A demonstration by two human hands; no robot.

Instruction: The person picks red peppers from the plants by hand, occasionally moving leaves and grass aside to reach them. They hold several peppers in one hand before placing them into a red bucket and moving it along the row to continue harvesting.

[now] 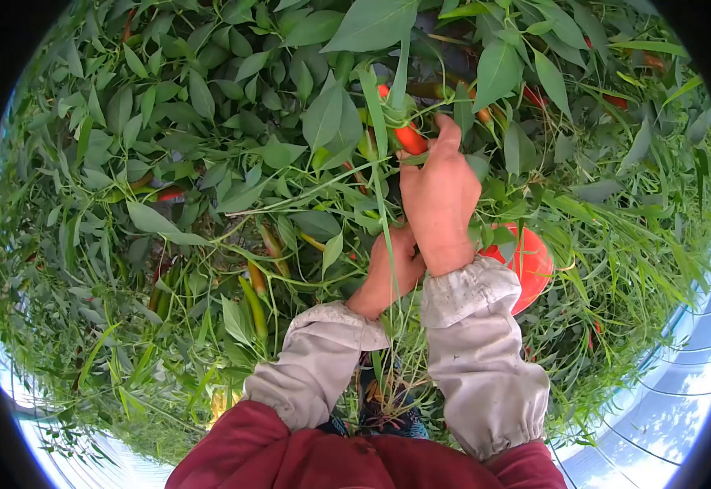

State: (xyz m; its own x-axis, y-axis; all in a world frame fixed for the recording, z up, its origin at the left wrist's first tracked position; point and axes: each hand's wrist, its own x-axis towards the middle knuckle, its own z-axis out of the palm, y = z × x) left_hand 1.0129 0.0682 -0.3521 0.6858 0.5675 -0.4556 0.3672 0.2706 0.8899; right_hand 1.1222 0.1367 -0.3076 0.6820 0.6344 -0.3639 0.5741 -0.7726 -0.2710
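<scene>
Among the leaves at the upper middle, my right hand [443,191] has its fingers bent round a red pepper [410,139], whose upper part shows beside the fingertips. Lower and to the left, my left hand [389,273] is close beside my right wrist, its fingers mostly hidden behind that wrist and the leaves. Whether it holds anything cannot be made out. A green pepper [253,308] and an orange-green pepper [257,279] hang left of my left hand. Both forearms wear light grey sleeve covers.
A red rounded container [526,267] is partly visible among the plants, right of my right wrist. Dense pepper foliage [200,98] surrounds both hands, with long grass blades [616,261] at the right. Shoes [400,420] show at the bottom middle.
</scene>
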